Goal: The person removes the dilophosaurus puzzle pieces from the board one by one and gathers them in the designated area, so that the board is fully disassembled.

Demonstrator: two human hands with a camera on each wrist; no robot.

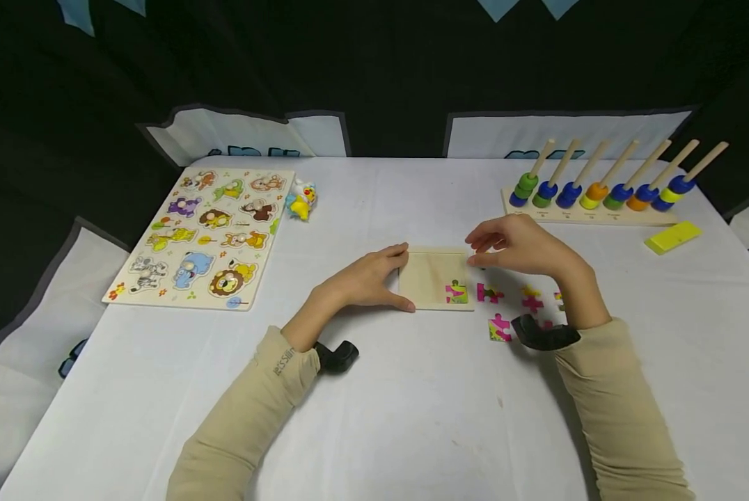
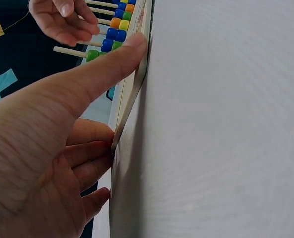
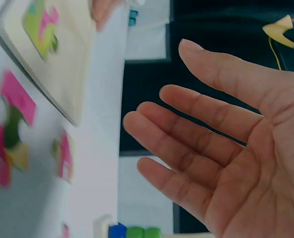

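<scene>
A small wooden puzzle board (image 1: 434,275) lies on the table, with one pink and green jigsaw piece (image 1: 456,292) in its lower right corner. My left hand (image 1: 369,278) holds the board at its left side, thumb at the near corner and fingers at the far one. In the left wrist view, the thumb (image 2: 102,72) presses on the board's edge. Beyond the board's right edge my right hand (image 1: 518,243) hovers with loosely bent fingers. Its palm shows nothing held in the right wrist view. Loose jigsaw pieces (image 1: 498,328) lie below and beside it, some partly hidden by the wrist.
A large animal peg puzzle (image 1: 202,240) lies at the left, with a small colourful toy (image 1: 301,200) beside it. At the back right stands a wooden bead rack (image 1: 590,209) with upright pegs. A yellow block (image 1: 672,237) lies in front of it.
</scene>
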